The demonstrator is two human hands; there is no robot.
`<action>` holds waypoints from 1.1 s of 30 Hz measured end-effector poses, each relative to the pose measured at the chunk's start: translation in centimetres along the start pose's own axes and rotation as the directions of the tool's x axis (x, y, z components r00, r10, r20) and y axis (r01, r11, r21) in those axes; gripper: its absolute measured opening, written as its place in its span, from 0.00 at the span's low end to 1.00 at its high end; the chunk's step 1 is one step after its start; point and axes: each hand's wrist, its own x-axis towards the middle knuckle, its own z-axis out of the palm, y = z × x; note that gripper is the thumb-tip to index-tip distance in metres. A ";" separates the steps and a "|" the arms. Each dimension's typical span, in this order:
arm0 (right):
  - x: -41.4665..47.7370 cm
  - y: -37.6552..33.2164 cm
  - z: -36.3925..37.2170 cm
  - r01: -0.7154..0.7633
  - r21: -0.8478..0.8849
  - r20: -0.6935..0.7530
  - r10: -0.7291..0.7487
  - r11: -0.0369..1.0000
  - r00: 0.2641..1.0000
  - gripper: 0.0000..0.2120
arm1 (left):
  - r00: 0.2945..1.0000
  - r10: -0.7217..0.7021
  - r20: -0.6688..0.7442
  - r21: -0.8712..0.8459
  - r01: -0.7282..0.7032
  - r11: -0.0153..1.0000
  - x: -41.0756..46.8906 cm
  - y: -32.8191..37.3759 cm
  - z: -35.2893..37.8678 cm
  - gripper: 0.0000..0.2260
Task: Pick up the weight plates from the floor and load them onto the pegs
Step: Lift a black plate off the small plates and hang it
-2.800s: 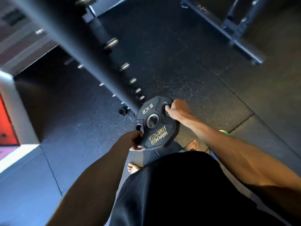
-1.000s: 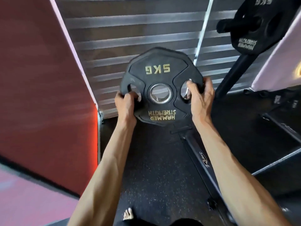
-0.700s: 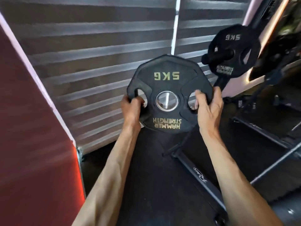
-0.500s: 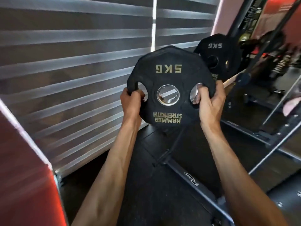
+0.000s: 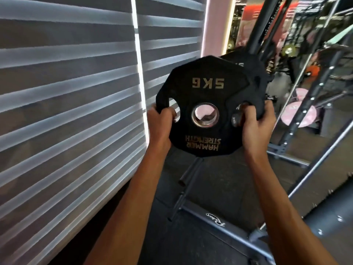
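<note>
1. Holding the 5 kg weight plate (image 5: 207, 106) upright at chest height, the left hand (image 5: 159, 123) was clenched through its left grip slot and the right hand (image 5: 257, 123) through the right one; the lettering read upside down, the face toward the camera.
2. Over the last second the view had swung right along the slatted blind (image 5: 66, 104); the second plate (image 5: 246, 64), already hung on the rack, had passed from well clear at upper right to directly behind the carried plate's top edge, so the plate had been brought up to the storage upright (image 5: 267, 25).
3. The centre bore showed only pale background, no peg end; whether the loaded peg was aligned with it could not be told; an empty peg (image 5: 189, 174) jutted out below the plate.
4. In my judgement the carry was nearly over; what remained was lining the bore up with a peg and sliding the plate on, with fingers at risk of being pinched against the plate behind.
</note>
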 end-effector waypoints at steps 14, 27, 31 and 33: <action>2.0 2.4 2.1 -0.016 -0.201 -0.310 -0.048 0.979 0.949 0.04 | 0.933 -0.100 0.347 -0.011 0.110 0.994 8.4 -1.4 4.4 0.16; 4.7 5.8 1.5 -0.077 -0.210 -0.370 -0.007 0.975 0.929 0.07 | 0.914 -0.054 0.402 -0.024 0.069 0.997 11.2 -3.4 8.0 0.18; 5.0 6.5 1.4 -0.066 -0.156 -0.356 0.007 0.986 0.934 0.05 | 0.914 -0.026 0.404 -0.039 0.046 0.998 11.6 -3.7 8.1 0.18; 4.9 7.0 1.6 -0.063 -0.137 -0.340 0.013 0.989 0.940 0.04 | 0.918 -0.023 0.396 -0.037 0.041 0.998 11.8 -4.0 7.9 0.18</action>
